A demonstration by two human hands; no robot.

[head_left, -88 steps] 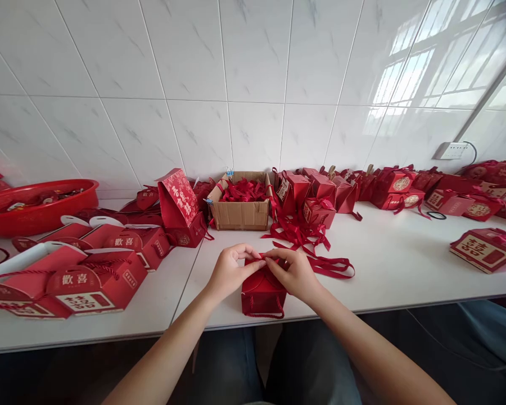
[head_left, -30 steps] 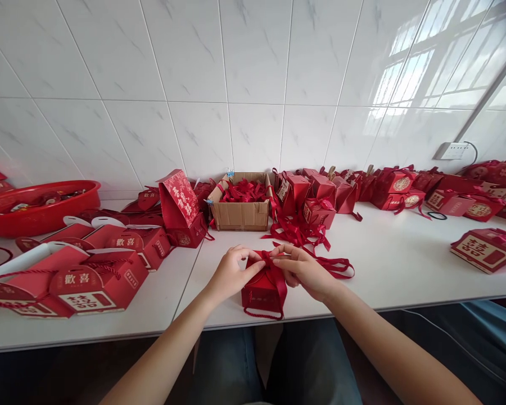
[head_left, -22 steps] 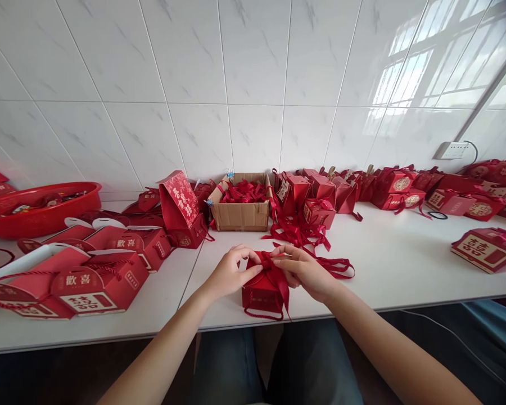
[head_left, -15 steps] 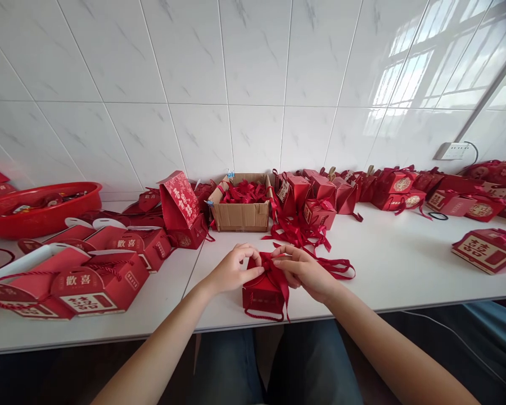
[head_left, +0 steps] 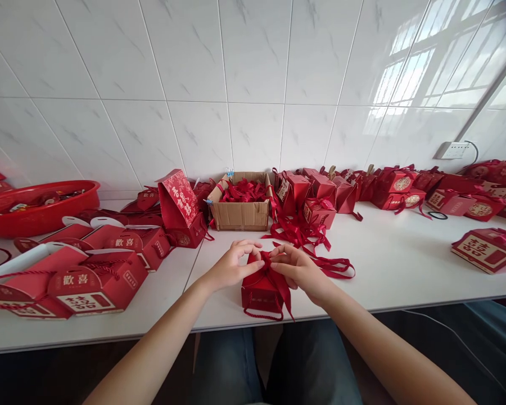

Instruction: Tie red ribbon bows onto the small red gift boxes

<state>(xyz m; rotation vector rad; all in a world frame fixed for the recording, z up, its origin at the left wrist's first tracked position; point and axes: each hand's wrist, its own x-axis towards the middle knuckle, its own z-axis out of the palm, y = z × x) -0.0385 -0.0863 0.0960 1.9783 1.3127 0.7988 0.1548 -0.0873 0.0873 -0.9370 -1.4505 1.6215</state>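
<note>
A small red gift box (head_left: 259,292) stands near the front edge of the white table (head_left: 388,270), straight before me. A red ribbon (head_left: 278,278) is gathered at its top, and one tail hangs down its right front. My left hand (head_left: 231,265) pinches the ribbon at the top of the box from the left. From the right, my right hand (head_left: 297,269) pinches the same ribbon, its fingertips nearly meeting the left ones. The knot itself is hidden between my fingers.
Loose red ribbons (head_left: 310,242) lie behind my right hand. A cardboard box (head_left: 240,214) of ribbons stands at the back. Larger red boxes (head_left: 93,278) fill the left side beside a red basin (head_left: 37,205). Tied boxes (head_left: 316,194) line the wall; another (head_left: 483,250) sits far right.
The ribbon has gone from held flat over the box top to looped, with a tail hanging down the front. Both hands stayed at the top and drew closer together.
</note>
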